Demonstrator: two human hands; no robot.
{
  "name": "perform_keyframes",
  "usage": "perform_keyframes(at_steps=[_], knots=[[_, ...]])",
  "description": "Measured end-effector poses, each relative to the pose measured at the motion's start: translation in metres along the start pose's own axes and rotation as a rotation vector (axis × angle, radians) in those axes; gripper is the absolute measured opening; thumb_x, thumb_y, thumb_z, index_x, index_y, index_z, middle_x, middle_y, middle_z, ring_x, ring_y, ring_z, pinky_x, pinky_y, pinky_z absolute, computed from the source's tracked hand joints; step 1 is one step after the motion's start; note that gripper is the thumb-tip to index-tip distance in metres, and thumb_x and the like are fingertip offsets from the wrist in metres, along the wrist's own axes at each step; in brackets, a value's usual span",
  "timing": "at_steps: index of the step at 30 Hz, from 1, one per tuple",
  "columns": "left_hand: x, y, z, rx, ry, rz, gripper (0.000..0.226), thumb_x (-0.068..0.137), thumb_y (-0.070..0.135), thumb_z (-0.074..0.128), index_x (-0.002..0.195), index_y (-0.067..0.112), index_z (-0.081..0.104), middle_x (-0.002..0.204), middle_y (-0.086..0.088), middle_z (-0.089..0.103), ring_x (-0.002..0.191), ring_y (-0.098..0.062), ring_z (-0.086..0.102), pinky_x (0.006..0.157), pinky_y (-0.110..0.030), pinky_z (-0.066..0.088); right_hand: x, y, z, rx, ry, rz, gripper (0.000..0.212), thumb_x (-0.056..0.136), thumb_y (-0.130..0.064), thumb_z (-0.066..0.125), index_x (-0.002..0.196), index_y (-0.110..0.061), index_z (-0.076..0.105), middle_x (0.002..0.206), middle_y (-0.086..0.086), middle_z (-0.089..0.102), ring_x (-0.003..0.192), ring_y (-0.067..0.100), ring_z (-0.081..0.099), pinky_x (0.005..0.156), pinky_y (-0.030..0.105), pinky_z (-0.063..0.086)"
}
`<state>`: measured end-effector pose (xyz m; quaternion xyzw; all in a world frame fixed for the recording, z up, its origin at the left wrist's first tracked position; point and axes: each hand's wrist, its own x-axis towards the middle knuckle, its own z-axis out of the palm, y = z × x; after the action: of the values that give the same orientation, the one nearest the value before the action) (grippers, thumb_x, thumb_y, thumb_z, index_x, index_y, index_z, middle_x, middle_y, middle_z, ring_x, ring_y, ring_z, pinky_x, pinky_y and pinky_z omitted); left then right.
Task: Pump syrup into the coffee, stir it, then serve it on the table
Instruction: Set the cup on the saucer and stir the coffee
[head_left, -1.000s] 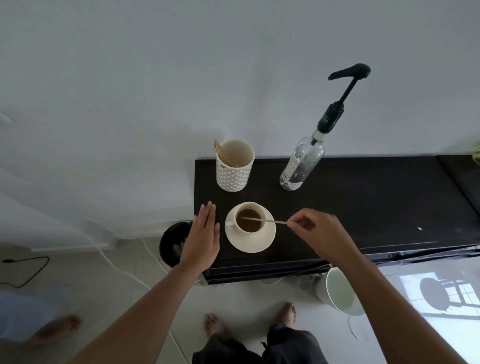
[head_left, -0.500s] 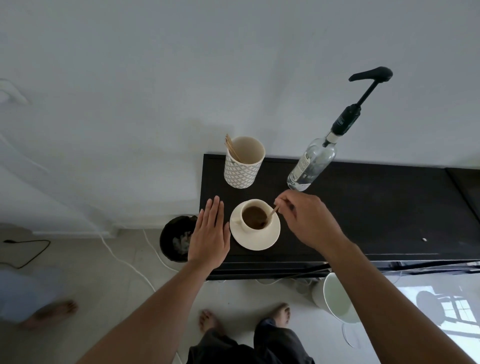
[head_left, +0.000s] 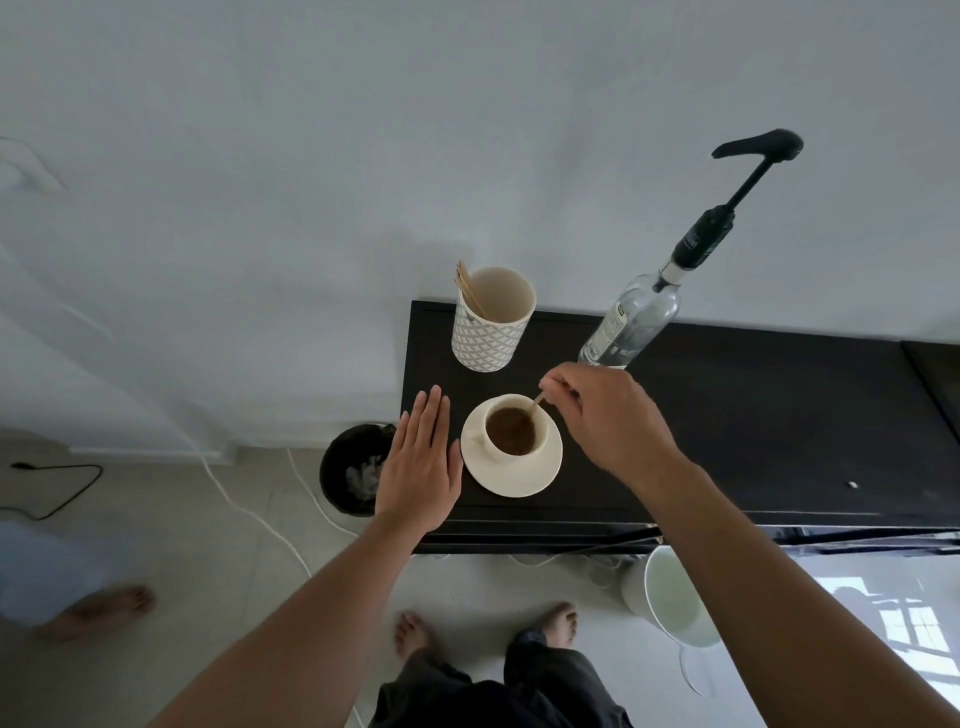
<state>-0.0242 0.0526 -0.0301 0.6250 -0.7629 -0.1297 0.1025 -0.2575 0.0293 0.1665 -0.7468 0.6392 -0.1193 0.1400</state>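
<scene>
A cream cup of coffee (head_left: 511, 431) stands on a cream saucer (head_left: 524, 478) near the left end of a black table (head_left: 753, 415). My right hand (head_left: 608, 415) pinches a thin wooden stir stick (head_left: 536, 404) whose lower end dips into the coffee. My left hand (head_left: 421, 462) lies flat and open on the table just left of the saucer. Behind the cup stands a clear syrup bottle (head_left: 631, 327) with a tall black pump (head_left: 748, 182).
A patterned white cup (head_left: 491, 327) holding several wooden sticks sits at the table's back left. On the floor are a black bin (head_left: 353, 467) left of the table, a white bucket (head_left: 672, 597), cables, my feet and another person's foot (head_left: 98, 608).
My right hand has swung the stick from lying level across the cup to standing steeply in the coffee, and moved up over the cup's right rim. My left hand stayed flat.
</scene>
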Motion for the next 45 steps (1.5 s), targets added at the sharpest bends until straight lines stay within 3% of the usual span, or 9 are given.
perform_keyframes(at_steps=[3, 8, 13, 18, 22, 29, 34, 40, 45], knots=[[0.0, 0.0, 0.001, 0.011, 0.003, 0.001, 0.069, 0.122, 0.042, 0.025, 0.181, 0.009, 0.011, 0.191, -0.009, 0.002, 0.177, -0.026, -0.001, 0.144, -0.046, 0.014, -0.001, -0.003, -0.001, 0.179, -0.14, -0.072, 0.022, 0.116, -0.032, 0.063, 0.123, -0.023, 0.082, 0.107, -0.01, 0.084, 0.088, -0.001, 0.072, 0.082, 0.02, 0.053], [0.001, 0.002, 0.001, 0.027, 0.001, -0.005, 0.069, 0.122, 0.042, 0.024, 0.181, 0.009, 0.008, 0.191, -0.008, -0.001, 0.177, -0.025, -0.003, 0.144, -0.045, 0.013, -0.002, 0.005, 0.0, -0.05, -0.037, 0.046, 0.024, 0.118, -0.037, 0.056, 0.124, -0.022, 0.074, 0.105, -0.004, 0.079, 0.09, 0.015, 0.075, 0.083, 0.041, 0.066], [0.0, 0.002, 0.0, 0.029, -0.001, -0.007, 0.069, 0.122, 0.041, 0.025, 0.181, 0.008, 0.009, 0.191, -0.009, -0.001, 0.177, -0.025, -0.003, 0.144, -0.047, 0.015, -0.004, -0.002, -0.002, 0.237, -0.146, -0.092, 0.022, 0.118, -0.032, 0.06, 0.124, -0.021, 0.078, 0.108, -0.009, 0.082, 0.094, 0.005, 0.076, 0.085, 0.026, 0.059], [0.001, 0.003, -0.001, 0.046, -0.011, -0.006, 0.069, 0.122, 0.041, 0.023, 0.181, 0.008, 0.009, 0.191, -0.009, 0.0, 0.178, -0.026, -0.002, 0.143, -0.047, 0.016, 0.0, 0.005, -0.004, -0.069, -0.066, -0.035, 0.026, 0.119, -0.039, 0.053, 0.125, -0.025, 0.074, 0.108, -0.005, 0.078, 0.091, 0.013, 0.074, 0.08, 0.037, 0.064], [0.0, 0.003, -0.001, 0.046, -0.008, -0.005, 0.069, 0.122, 0.042, 0.024, 0.181, 0.008, 0.011, 0.191, -0.009, 0.002, 0.178, -0.026, 0.0, 0.143, -0.048, 0.018, 0.001, 0.001, -0.006, 0.154, -0.111, -0.092, 0.027, 0.118, -0.032, 0.06, 0.131, -0.021, 0.081, 0.118, -0.005, 0.083, 0.104, 0.01, 0.076, 0.094, 0.031, 0.061], [0.0, 0.003, -0.002, 0.055, -0.008, -0.004, 0.069, 0.122, 0.043, 0.022, 0.181, 0.008, 0.013, 0.191, -0.009, 0.003, 0.178, -0.026, 0.001, 0.143, -0.048, 0.018, 0.002, 0.008, -0.006, -0.056, -0.067, 0.001, 0.024, 0.118, -0.035, 0.058, 0.124, -0.022, 0.077, 0.11, -0.003, 0.081, 0.09, 0.012, 0.074, 0.068, 0.02, 0.051], [0.0, 0.002, -0.002, 0.06, -0.01, -0.004, 0.069, 0.122, 0.043, 0.022, 0.181, 0.008, 0.012, 0.191, -0.009, 0.003, 0.178, -0.026, 0.001, 0.143, -0.047, 0.017, -0.002, 0.0, -0.006, 0.164, -0.183, -0.124, 0.029, 0.118, -0.034, 0.059, 0.13, -0.021, 0.081, 0.119, -0.005, 0.084, 0.107, 0.012, 0.074, 0.098, 0.035, 0.06], [0.0, 0.003, -0.003, 0.058, -0.014, -0.009, 0.069, 0.122, 0.044, 0.022, 0.181, 0.009, 0.012, 0.191, -0.009, 0.003, 0.178, -0.025, 0.0, 0.143, -0.047, 0.017, -0.003, 0.003, -0.005, -0.071, -0.094, -0.04, 0.026, 0.119, -0.037, 0.052, 0.121, -0.022, 0.074, 0.11, -0.002, 0.077, 0.094, 0.014, 0.071, 0.083, 0.037, 0.063], [0.001, 0.003, -0.002, 0.051, -0.016, -0.012, 0.069, 0.122, 0.044, 0.023, 0.181, 0.01, 0.011, 0.191, -0.008, 0.002, 0.178, -0.024, -0.001, 0.144, -0.046, 0.016, -0.001, -0.003, -0.004, 0.015, -0.115, -0.071, 0.03, 0.12, -0.033, 0.055, 0.132, -0.019, 0.079, 0.122, 0.0, 0.08, 0.111, 0.017, 0.07, 0.099, 0.039, 0.06]])
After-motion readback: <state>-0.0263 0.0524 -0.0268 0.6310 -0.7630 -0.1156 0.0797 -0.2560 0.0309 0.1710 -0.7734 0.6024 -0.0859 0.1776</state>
